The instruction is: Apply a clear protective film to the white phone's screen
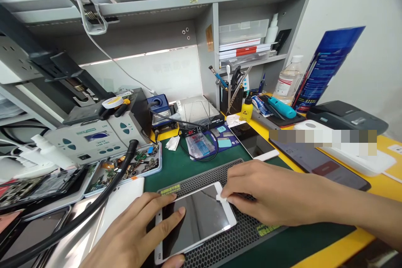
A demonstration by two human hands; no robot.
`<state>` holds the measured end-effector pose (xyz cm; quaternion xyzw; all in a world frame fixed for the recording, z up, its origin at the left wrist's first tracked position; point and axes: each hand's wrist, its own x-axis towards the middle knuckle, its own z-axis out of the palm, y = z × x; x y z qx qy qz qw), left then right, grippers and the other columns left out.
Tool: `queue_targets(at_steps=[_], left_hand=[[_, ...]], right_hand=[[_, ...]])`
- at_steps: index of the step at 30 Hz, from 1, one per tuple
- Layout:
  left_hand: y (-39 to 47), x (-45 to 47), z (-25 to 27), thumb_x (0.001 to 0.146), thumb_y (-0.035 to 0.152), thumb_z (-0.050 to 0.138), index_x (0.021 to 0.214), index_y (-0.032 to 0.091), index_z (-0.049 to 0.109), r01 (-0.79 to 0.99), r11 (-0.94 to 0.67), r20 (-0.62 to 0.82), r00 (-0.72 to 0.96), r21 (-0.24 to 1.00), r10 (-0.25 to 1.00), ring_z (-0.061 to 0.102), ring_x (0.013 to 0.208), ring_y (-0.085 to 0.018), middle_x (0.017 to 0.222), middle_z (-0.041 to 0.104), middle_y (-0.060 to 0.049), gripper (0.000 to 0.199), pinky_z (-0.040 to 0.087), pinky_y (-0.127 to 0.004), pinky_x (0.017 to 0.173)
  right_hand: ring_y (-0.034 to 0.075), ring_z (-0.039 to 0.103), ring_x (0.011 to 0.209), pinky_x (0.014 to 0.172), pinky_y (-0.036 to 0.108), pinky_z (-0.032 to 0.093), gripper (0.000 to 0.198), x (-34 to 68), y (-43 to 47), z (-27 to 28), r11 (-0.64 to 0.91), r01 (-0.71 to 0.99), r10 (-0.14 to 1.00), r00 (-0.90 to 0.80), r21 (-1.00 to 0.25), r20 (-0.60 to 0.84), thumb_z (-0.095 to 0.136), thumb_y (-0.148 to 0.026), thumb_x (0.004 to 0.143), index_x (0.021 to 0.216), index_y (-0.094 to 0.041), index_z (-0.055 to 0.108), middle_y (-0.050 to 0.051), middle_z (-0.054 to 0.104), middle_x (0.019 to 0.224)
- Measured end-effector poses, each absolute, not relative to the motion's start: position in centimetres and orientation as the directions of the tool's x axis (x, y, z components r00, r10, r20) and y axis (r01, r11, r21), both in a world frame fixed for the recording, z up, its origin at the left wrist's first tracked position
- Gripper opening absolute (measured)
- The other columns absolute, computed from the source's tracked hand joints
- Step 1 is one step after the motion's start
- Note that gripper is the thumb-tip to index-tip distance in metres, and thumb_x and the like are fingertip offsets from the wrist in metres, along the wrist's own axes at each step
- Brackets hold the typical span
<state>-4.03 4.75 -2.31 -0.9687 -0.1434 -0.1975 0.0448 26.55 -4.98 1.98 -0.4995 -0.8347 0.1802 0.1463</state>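
Note:
A white-framed tablet (197,217) with a dark, glossy screen lies on a black perforated pad (216,240). My left hand (135,230) spans its left end: the fingertips rest on the screen and far edge, and the thumb is at the near edge. At the tablet's right end, my right hand (254,190) pinches a small white piece of folded wipe or paper (220,198) against the screen border. The exact material of that white piece is not clear.
Behind the pad lies another white-framed device (253,142), with a large dark device (317,161) to its right. A black hose (121,180) curves past a tray of small parts (146,163) on the left. A tool cup (230,96) and yellow bottle (246,109) stand behind.

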Motion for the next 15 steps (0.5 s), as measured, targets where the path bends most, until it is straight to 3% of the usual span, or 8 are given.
queue_targets(at_steps=[15], left_hand=[[4.84, -4.29, -2.65, 0.093, 0.048, 0.068, 0.138, 0.034, 0.064, 0.293, -0.955, 0.387, 0.888, -0.057, 0.249, 0.060, 0.126, -0.026, 0.140, 0.064, -0.003, 0.048, 0.058, -0.035, 0.099]], right_hand=[[0.016, 0.067, 0.081, 0.069, 0.024, 0.043, 0.022, 26.39, -5.89, 2.65, 0.379, 0.755, 0.876, -0.478, -0.536, -0.055, 0.064, -0.007, 0.083, 0.093, -0.022, 0.078, 0.000, 0.073, 0.083]])
